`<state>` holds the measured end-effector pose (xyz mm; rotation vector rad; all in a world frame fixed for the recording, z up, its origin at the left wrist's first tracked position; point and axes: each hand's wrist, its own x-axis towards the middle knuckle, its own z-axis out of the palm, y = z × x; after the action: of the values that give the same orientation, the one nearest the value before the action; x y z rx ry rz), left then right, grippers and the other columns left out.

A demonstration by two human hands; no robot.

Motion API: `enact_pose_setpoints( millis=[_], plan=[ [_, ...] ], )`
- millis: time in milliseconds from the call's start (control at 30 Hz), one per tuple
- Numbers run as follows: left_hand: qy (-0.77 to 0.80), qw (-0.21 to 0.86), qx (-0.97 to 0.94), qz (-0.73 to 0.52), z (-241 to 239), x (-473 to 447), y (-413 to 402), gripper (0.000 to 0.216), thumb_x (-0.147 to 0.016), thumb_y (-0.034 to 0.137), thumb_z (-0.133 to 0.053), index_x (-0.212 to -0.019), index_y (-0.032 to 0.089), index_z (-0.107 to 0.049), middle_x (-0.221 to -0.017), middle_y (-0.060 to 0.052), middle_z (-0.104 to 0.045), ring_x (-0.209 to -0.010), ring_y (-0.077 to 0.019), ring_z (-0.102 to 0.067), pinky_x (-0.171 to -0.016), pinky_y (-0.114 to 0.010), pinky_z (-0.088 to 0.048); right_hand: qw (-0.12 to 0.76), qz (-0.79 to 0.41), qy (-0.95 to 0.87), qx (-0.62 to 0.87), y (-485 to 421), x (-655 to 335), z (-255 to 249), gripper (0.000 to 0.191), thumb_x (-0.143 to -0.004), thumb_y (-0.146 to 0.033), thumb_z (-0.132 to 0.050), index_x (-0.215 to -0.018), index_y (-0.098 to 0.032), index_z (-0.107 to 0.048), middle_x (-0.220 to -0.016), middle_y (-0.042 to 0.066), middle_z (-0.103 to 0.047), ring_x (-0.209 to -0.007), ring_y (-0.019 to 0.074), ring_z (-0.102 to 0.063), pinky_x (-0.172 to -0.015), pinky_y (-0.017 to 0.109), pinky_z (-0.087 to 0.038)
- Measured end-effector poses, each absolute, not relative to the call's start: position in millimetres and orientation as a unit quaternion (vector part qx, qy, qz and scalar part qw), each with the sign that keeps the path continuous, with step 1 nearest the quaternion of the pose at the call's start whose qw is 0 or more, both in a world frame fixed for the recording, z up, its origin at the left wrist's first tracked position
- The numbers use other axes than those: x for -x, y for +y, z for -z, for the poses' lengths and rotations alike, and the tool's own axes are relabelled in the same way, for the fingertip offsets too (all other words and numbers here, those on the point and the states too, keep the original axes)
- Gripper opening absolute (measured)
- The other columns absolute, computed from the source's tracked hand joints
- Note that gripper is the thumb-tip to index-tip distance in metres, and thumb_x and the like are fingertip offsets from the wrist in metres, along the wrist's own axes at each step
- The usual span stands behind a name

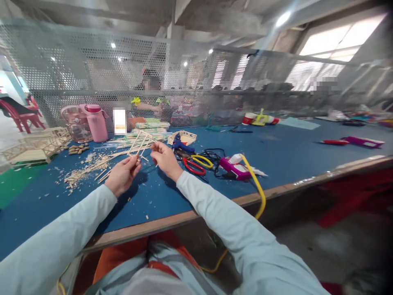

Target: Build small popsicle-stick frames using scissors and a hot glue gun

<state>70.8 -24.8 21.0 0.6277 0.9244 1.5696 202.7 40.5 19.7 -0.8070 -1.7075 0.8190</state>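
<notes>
My left hand (124,174) pinches the lower end of a small frame of thin wooden sticks (141,142), held up above the blue table. At the frame's right side is my right hand (167,159), its fingers curled and drawn together. A pale stick end seems to show beneath it; what its fingertips grip is too small to tell. Wood scraps (82,170) and loose sticks lie left of the hands. Just right of them are a blue glue gun (181,144), red-handled pliers (194,167) and a yellow handle loop (202,161).
A pink bottle (96,125) and a clear jug (78,127) stand at the back left, near built stick models (33,149). Bundled sticks (144,133) lie behind my hands. To the right sit a purple-and-white tool (236,168) and a yellow cable (259,192). Behind the perforated screen (107,73) is a person.
</notes>
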Motion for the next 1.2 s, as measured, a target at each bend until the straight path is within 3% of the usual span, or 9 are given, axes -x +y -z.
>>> enact_pose_setpoints(
  millis=[133, 267, 400, 533, 667, 933, 1067, 1200],
  plan=[
    [0.392, 0.581, -0.26, -0.665, -18, -66, -26, 0.017, -0.083, 0.008, -0.05, -0.071, 0.01, -0.061, -0.059, 0.002, -0.056, -0.048, -0.001, -0.053, -0.049, -0.007, -0.049, 0.558, -0.176, -0.719, 0.374, 70, -221, -25, 0.035, -0.062, -0.009, -0.044, -0.095, -0.015, -0.051, -0.089, 0.006, -0.057, -0.078, 0.0151, -0.052, -0.068, 0.028, -0.044],
    [0.388, 0.586, -0.259, -0.663, -18, -63, -27, 0.017, -0.084, 0.008, -0.049, -0.073, 0.011, -0.061, -0.059, 0.002, -0.055, -0.047, -0.001, -0.053, -0.049, -0.007, -0.049, 0.464, -0.026, -0.834, 0.299, 86, -225, -40, 0.044, -0.066, -0.013, -0.052, -0.11, -0.014, -0.051, -0.117, 0.014, -0.052, -0.108, 0.0227, -0.047, -0.09, 0.038, -0.039],
    [0.392, 0.589, -0.262, -0.656, -18, -63, -28, 0.019, -0.085, 0.008, -0.047, -0.073, 0.011, -0.061, -0.061, 0.002, -0.056, -0.048, -0.0006, -0.053, -0.049, -0.007, -0.049, 0.413, 0.018, -0.873, 0.259, 88, -211, -48, 0.041, -0.067, -0.012, -0.051, -0.107, -0.016, -0.053, -0.119, 0.011, -0.053, -0.112, 0.0233, -0.044, -0.098, 0.04, -0.032],
    [0.411, 0.572, -0.27, -0.656, -18, -62, -28, 0.013, -0.082, 0.011, -0.053, -0.072, 0.012, -0.061, -0.061, 0.003, -0.056, -0.048, -0.0002, -0.052, -0.051, -0.006, -0.048, 0.53, -0.062, -0.776, 0.335, 83, -203, -38, 0.041, -0.058, -0.003, -0.042, -0.096, -0.015, -0.05, -0.095, 0.008, -0.056, -0.088, 0.0183, -0.051, -0.08, 0.033, -0.042],
    [0.42, 0.562, -0.271, -0.659, -18, -63, -29, 0.01, -0.08, 0.012, -0.056, -0.071, 0.012, -0.061, -0.059, 0.003, -0.055, -0.048, -0.0005, -0.051, -0.051, -0.007, -0.047, 0.583, -0.163, -0.704, 0.371, 71, -203, -26, 0.031, -0.058, -0.005, -0.041, -0.087, -0.016, -0.046, -0.076, 0.002, -0.048, -0.067, 0.0128, -0.047, -0.064, 0.027, -0.042],
    [0.408, 0.565, -0.278, -0.661, -17, -66, -31, 0.013, -0.081, 0.012, -0.054, -0.07, 0.012, -0.061, -0.059, 0.003, -0.054, -0.047, -0.0008, -0.051, -0.052, -0.008, -0.047, 0.607, -0.112, -0.75, 0.237, 43, -202, -42, 0.023, -0.072, -0.027, -0.057, -0.094, -0.019, -0.054, -0.08, 0.002, -0.055, -0.073, 0.0133, -0.051, -0.072, 0.029, -0.043],
    [0.407, 0.567, -0.281, -0.659, -17, -68, -31, 0.008, -0.077, 0.013, -0.06, -0.069, 0.012, -0.061, -0.058, 0.003, -0.054, -0.048, -0.0012, -0.052, -0.051, -0.008, -0.047, 0.613, -0.305, -0.676, 0.274, 41, -194, -43, 0.028, -0.067, -0.033, -0.063, -0.088, -0.018, -0.052, -0.069, -0.001, -0.055, -0.063, 0.011, -0.052, -0.064, 0.026, -0.043],
    [0.408, 0.572, -0.277, -0.655, -17, -72, -33, 0.009, -0.078, 0.012, -0.058, -0.07, 0.012, -0.061, -0.058, 0.003, -0.055, -0.048, -0.0014, -0.052, -0.052, -0.008, -0.048, 0.524, -0.506, -0.619, 0.294, 38, -185, -37, 0.029, -0.063, -0.04, -0.066, -0.075, -0.016, -0.053, -0.063, -0.003, -0.054, -0.053, 0.0073, -0.047, -0.053, 0.022, -0.039]
  ],
)
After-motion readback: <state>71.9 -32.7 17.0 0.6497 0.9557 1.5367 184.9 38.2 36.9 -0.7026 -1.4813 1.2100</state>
